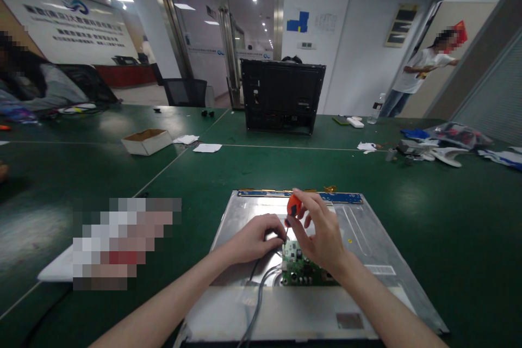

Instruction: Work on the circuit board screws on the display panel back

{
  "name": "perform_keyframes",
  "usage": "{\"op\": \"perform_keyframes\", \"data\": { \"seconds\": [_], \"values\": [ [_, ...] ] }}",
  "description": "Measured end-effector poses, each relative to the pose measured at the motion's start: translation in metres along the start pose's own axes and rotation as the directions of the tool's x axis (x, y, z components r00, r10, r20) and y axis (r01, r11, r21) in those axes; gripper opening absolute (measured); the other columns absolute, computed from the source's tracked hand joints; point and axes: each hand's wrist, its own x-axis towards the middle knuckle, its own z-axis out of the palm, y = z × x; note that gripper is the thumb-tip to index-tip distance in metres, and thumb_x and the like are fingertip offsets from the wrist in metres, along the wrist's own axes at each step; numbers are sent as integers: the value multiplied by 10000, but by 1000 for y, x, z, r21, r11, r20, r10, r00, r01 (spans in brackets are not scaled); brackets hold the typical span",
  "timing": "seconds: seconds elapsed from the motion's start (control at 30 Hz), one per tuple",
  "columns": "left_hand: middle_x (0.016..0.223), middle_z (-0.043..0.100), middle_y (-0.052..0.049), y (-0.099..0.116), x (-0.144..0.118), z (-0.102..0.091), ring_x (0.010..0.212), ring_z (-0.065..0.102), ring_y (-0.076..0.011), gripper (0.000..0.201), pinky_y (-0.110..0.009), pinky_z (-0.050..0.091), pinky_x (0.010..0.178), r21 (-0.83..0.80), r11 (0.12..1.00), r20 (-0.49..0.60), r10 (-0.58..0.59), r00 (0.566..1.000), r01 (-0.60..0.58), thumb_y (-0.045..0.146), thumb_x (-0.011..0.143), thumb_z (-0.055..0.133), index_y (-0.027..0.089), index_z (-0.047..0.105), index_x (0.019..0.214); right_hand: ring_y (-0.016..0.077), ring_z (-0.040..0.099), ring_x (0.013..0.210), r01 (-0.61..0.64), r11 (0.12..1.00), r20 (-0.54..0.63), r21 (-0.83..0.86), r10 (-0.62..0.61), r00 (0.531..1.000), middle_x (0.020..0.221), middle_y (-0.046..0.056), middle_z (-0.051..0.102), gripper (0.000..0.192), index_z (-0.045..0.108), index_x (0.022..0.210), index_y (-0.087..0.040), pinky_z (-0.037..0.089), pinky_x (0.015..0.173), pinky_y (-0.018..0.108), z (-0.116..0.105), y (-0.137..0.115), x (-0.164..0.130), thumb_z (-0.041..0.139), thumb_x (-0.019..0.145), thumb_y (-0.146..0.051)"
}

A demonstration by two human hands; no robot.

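My right hand (pixel 322 234) grips the orange handle of a screwdriver (pixel 293 205), held upright with its thin shaft pointing down. The shaft reaches the upper left corner of a green circuit board (pixel 300 271). At that same corner my left hand (pixel 261 235) has its thumb and fingers drawn together beside the screwdriver tip; whatever they pinch is too small to make out. The board lies on the back of a flat silver display panel (pixel 354 228), partly covered by my right hand. Grey cables (pixel 260 299) run from the board's left side toward me.
A blue circuit strip (pixel 348 197) lines the panel's far edge. Beyond stands a black monitor housing (pixel 283 95). An open box (pixel 147 142) and papers (pixel 207 148) lie left on the green table (pixel 460 228); bags (pixel 459 135) sit right. One person (pixel 414 73) stands by the doorway.
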Motion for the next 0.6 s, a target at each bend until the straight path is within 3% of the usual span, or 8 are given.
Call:
{"op": "perform_keyframes", "data": {
  "seconds": [0.2,0.6],
  "values": [
    [897,654,-31,-3,0,0,847,593,-190,135,-319,479,804,4,1000,7,-7,1000,7,114,794,566,170,634,897,146,567,692,25,1000,-19,-9,-25,999,988,73,598,519,384,1346,-211,508,495,259,1,0,0,534,861,-106],
    [884,662,-29,-4,0,2,850,603,-189,107,-314,487,801,-23,1000,-15,-9,1000,9,121,789,578,168,630,869,155,591,717,16,999,-19,-49,-17,1000,948,46,571,504,434,1341,-292,519,509,268,0,1,0,585,878,-160]
  ]
}}
